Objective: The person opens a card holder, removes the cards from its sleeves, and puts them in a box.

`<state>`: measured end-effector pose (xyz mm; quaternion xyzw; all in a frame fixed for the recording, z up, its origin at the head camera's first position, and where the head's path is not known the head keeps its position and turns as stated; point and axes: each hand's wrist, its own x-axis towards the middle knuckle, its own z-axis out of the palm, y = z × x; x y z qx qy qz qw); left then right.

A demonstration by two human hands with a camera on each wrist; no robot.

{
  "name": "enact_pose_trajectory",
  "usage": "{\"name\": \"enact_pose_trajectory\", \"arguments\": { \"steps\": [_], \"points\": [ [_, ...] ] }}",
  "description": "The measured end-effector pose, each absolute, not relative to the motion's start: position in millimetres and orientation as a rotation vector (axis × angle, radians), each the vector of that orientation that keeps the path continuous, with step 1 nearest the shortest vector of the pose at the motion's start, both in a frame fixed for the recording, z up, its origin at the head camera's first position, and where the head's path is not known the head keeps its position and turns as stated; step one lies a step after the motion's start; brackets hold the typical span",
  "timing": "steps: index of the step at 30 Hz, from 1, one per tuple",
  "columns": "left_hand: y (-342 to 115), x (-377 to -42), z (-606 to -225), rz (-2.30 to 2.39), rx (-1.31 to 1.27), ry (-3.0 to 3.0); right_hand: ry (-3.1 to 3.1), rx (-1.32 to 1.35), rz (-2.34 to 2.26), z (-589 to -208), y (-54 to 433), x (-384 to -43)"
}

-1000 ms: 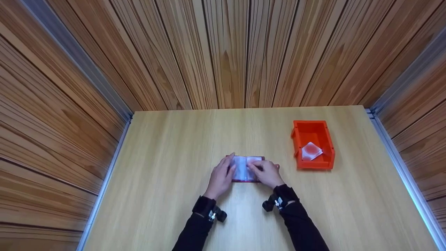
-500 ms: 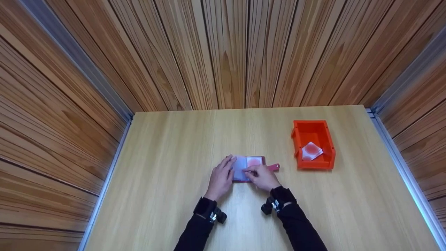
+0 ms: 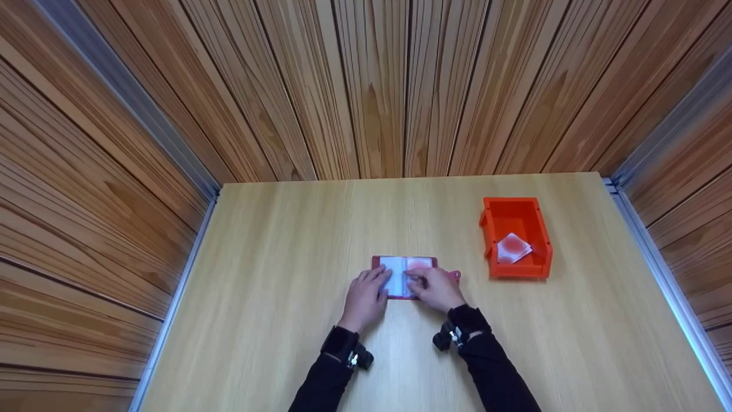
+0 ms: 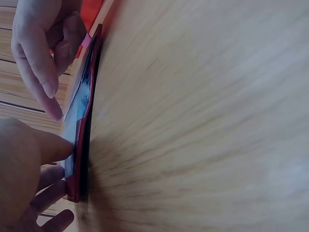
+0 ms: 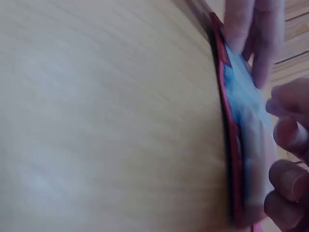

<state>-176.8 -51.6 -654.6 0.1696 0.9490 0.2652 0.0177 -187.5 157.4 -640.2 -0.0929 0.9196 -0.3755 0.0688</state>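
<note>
A small red card album [image 3: 396, 277] lies spread on the table, with clear sleeves on both sides. A pinkish card [image 3: 419, 262] shows in its right sleeve, partly hidden by my right hand. My left hand [image 3: 365, 294] rests its fingers on the left page and its edge; the left wrist view shows them against the red cover [image 4: 73, 186]. My right hand [image 3: 437, 290] hovers close over the right page, index finger and thumb near the middle fold, nothing visible between them. Its other fingers [image 5: 288, 180] are bent. A pink strap [image 3: 455, 275] sticks out beyond the album's right edge.
An orange-red bin [image 3: 517, 214] stands to the right on the table, holding several square cards [image 3: 512, 248] with a round red print. Wooden walls [image 3: 372, 114] close off the back and both sides of the light wood table [image 3: 274, 257].
My right hand went left to the fold, then came back over the right page. My left hand slid slightly down, uncovering the album's red left edge.
</note>
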Motion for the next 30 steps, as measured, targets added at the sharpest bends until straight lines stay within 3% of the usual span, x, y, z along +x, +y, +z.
{"name": "enact_pose_trajectory", "arguments": {
  "steps": [5, 11, 30],
  "points": [
    [-52.2, -176.0, -653.7, 0.836, 0.500, 2.923, 2.751, -0.110, -0.975, -633.2, 177.5, -191.3],
    [-52.7, -176.5, -654.0, 0.858, 0.462, 2.895, 2.749, -0.130, -0.842, -631.7, 197.4, -191.4],
    [-41.3, -173.5, -642.9, 0.802, 0.497, 2.972, 2.616, -0.060, -0.977, -640.2, 212.0, -193.8]
  ]
}}
